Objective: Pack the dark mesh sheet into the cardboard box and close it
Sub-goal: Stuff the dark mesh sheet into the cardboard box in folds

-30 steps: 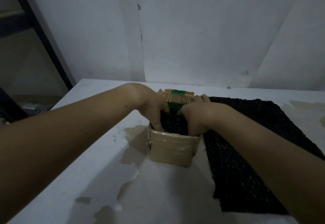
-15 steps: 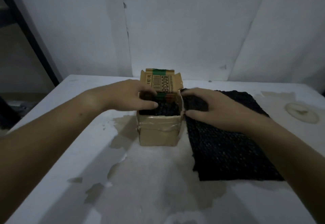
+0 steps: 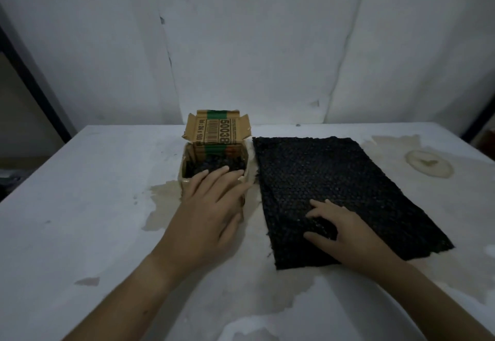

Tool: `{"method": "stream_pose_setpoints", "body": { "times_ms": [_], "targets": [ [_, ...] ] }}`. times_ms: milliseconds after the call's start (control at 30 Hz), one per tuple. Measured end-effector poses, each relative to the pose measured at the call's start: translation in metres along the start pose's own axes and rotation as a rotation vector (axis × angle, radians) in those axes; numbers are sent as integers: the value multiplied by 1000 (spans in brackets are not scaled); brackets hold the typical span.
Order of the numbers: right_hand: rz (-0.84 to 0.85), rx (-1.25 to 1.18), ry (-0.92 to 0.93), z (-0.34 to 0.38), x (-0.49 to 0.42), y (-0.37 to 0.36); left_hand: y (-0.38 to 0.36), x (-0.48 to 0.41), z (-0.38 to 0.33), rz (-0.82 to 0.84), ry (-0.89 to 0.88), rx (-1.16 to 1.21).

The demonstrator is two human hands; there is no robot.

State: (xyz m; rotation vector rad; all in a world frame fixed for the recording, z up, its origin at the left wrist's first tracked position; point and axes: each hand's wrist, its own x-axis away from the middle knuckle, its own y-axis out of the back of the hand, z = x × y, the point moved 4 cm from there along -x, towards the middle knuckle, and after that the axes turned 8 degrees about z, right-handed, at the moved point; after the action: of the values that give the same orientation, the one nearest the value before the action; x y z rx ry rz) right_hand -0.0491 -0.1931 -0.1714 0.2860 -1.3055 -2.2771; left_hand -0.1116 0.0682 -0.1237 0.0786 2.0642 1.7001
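1. My left hand (image 3: 211, 206) lies flat and open against the near side of the small brown cardboard box (image 3: 187, 177), palm over its front wall, fingertips (image 3: 223, 169) hooked over the near rim and resting on dark mesh material already inside. It grips nothing — it only presses there.
2. The box stands on the white, stained table (image 3: 93, 193) toward the far edge. Its top is open; the rear flap (image 3: 217, 129) stands up, printed with a green band, a barcode and large digits.
3. Just right of the box, apart from it by a narrow strip of table, lies the dark mesh sheet (image 3: 334, 180) — a black, knobbly rectangle spread flat.
4. My right hand (image 3: 340, 231) rests on the near left part of that sheet, fingers (image 3: 318, 205) spread and curled, thumb (image 3: 313, 239) out to the left. A little of the mesh bunches up between thumb and fingers, so the hand is half closed on a fold of it.
5. A round pale stain (image 3: 428, 164) marks the table far to the right, well apart from the sheet.
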Motion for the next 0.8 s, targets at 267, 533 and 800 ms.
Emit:
{"method": "stream_pose_setpoints", "body": {
  "times_ms": [267, 533, 800],
  "targets": [
    [-437, -386, 67, 14, 1, 41, -3, -1, 3, -16, 7, 56],
    [-327, -907, 279, 87, -28, 85, 2, 1, 3, -31, 20, 125],
    [-58, -777, 298, 158, -79, 52, 30, 15, 18, -372, 239, 329]
  ]
}}
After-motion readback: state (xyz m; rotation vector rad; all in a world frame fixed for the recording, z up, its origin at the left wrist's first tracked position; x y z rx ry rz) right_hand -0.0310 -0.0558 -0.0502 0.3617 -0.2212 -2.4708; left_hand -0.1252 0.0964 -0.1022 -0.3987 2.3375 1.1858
